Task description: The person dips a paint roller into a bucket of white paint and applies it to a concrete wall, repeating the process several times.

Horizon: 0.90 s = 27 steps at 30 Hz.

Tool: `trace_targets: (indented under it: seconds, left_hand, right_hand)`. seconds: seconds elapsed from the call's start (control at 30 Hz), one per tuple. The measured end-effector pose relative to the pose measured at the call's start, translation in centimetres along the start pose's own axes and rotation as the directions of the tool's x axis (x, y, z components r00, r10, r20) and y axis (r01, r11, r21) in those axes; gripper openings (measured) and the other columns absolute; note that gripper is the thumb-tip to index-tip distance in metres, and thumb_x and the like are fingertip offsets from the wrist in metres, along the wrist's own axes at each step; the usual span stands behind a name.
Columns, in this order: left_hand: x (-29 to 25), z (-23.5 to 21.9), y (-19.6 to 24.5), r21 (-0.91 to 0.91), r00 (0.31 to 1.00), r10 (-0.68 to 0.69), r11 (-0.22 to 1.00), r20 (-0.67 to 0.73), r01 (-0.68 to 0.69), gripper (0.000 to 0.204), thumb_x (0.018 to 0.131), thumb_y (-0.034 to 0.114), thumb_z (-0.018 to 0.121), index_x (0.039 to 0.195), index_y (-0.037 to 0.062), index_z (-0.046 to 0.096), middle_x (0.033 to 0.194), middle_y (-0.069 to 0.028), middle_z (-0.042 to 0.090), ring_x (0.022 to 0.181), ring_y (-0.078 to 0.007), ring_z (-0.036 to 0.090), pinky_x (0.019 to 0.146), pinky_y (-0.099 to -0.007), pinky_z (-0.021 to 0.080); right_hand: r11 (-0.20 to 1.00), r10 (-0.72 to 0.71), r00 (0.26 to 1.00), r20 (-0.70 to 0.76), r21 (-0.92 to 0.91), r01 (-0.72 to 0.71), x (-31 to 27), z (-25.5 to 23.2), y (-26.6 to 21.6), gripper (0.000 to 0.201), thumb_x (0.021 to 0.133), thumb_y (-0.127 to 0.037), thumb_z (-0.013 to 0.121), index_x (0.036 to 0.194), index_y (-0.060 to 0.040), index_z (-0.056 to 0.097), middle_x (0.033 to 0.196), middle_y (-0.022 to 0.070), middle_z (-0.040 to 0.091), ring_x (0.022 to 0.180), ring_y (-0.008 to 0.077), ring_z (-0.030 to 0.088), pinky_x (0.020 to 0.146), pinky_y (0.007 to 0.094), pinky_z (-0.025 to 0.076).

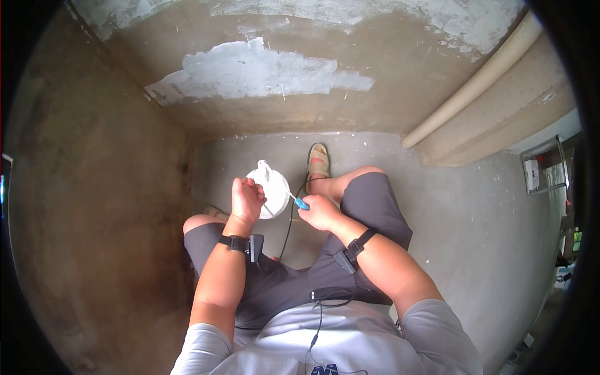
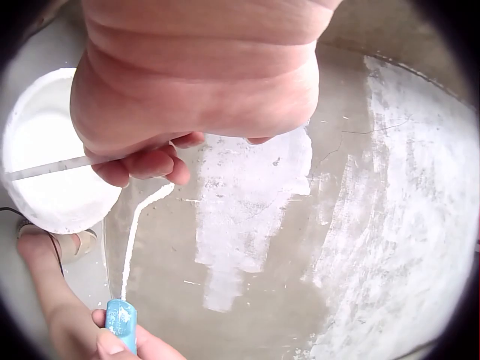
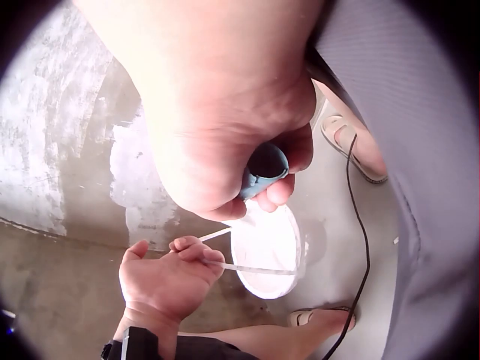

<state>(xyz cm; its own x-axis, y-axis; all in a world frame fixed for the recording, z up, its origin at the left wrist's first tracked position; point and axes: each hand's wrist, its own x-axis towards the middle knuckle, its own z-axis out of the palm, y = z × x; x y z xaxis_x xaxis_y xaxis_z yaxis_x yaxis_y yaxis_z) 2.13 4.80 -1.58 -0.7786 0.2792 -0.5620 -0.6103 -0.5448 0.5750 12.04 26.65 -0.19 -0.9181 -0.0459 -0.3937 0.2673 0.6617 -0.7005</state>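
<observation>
My left hand (image 1: 248,199) hooks its curled fingers around the thin pale handle (image 2: 52,168) of a white bucket (image 1: 280,187), whose inside looks white. My right hand (image 1: 322,214) grips the blue handle (image 2: 121,321) of what looks like a paint roller. Its bent wire shaft (image 2: 129,251), coated in white, runs from the blue handle toward the left hand. In the left wrist view the shaft's far end passes behind the left fingers. A white lump (image 1: 262,166) shows at the bucket's far rim. From the right wrist, the hollow end of the blue handle (image 3: 255,180) sticks out of the fist.
Ahead stands a brown-grey wall (image 1: 206,112) with white patches (image 1: 250,72). Another wall (image 1: 106,206) closes the left side. A beige pipe (image 1: 475,84) runs along the right corner. A black cable (image 1: 287,234) trails over the grey floor (image 1: 462,219) near the sandalled foot (image 1: 318,165).
</observation>
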Motion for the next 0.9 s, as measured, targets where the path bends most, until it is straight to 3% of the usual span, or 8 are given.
trace_targets:
  seconds: [0.37, 0.47, 0.53, 0.73, 0.9]
  left_hand:
    - [0.4, -0.2, -0.2, 0.003, 1.0, 0.01, 1.0, 0.004, -0.01, 0.026, 0.09, 0.039, 0.043, 0.076, 0.0179, 0.048, 0.072, -0.0044, 0.049, 0.069, -0.0202, 0.046, 0.065, -0.035, 0.036]
    - [0.6, -0.4, -0.1, 0.012, 1.0, -0.003, 1.0, 0.007, 0.003, 0.026, 0.09, 0.039, 0.043, 0.076, 0.0177, 0.048, 0.072, -0.0048, 0.049, 0.069, -0.0204, 0.046, 0.066, -0.0353, 0.037]
    - [0.7, -0.6, -0.2, 0.005, 1.0, -0.008, 1.0, 0.004, 0.008, 0.026, 0.09, 0.039, 0.043, 0.076, 0.0175, 0.048, 0.073, -0.0053, 0.051, 0.069, -0.0206, 0.046, 0.067, -0.036, 0.037]
    - [0.8, -0.8, -0.2, -0.003, 1.0, 0.001, 1.0, -0.023, -0.001, 0.026, 0.09, 0.039, 0.044, 0.076, 0.018, 0.048, 0.071, -0.0056, 0.052, 0.067, -0.0207, 0.046, 0.068, -0.0366, 0.037]
    - [0.6, -0.5, -0.2, 0.0, 1.0, 0.004, 1.0, -0.031, -0.004, 0.025, 0.089, 0.039, 0.044, 0.076, 0.0183, 0.048, 0.07, -0.0052, 0.051, 0.067, -0.0209, 0.046, 0.067, -0.0366, 0.037]
  right_hand:
    - [0.991, -0.054, 0.994, -0.092, 0.115, 0.064, 0.0, 0.1, 0.3, 0.026, 0.087, -0.026, 0.064, 0.087, -0.0004, 0.062, 0.07, 0.0184, 0.064, 0.067, 0.0346, 0.065, 0.065, 0.0433, 0.05]
    - [0.969, 0.035, 0.999, -0.001, 0.243, -0.034, 0.1, 0.0, 0.3, 0.025, 0.086, -0.026, 0.064, 0.086, -0.0003, 0.063, 0.071, 0.018, 0.064, 0.066, 0.0347, 0.065, 0.064, 0.0432, 0.049]
    - [0.978, 0.082, 0.992, 0.096, 0.186, -0.099, 0.3, -0.1, 0.4, 0.025, 0.085, -0.025, 0.064, 0.086, -0.0003, 0.064, 0.075, 0.019, 0.066, 0.071, 0.0363, 0.066, 0.067, 0.0446, 0.05]
    - [0.996, 0.048, 0.996, 0.074, -0.083, -0.042, -0.1, -0.3, -0.1, 0.025, 0.084, -0.025, 0.063, 0.086, -0.0002, 0.066, 0.082, 0.0216, 0.068, 0.082, 0.0394, 0.067, 0.073, 0.048, 0.051]
    - [0.994, 0.058, 0.997, 0.058, -0.092, -0.053, -0.2, -0.2, -0.1, 0.025, 0.085, -0.025, 0.063, 0.085, -0.0002, 0.066, 0.081, 0.0217, 0.068, 0.081, 0.0396, 0.067, 0.073, 0.0478, 0.051]
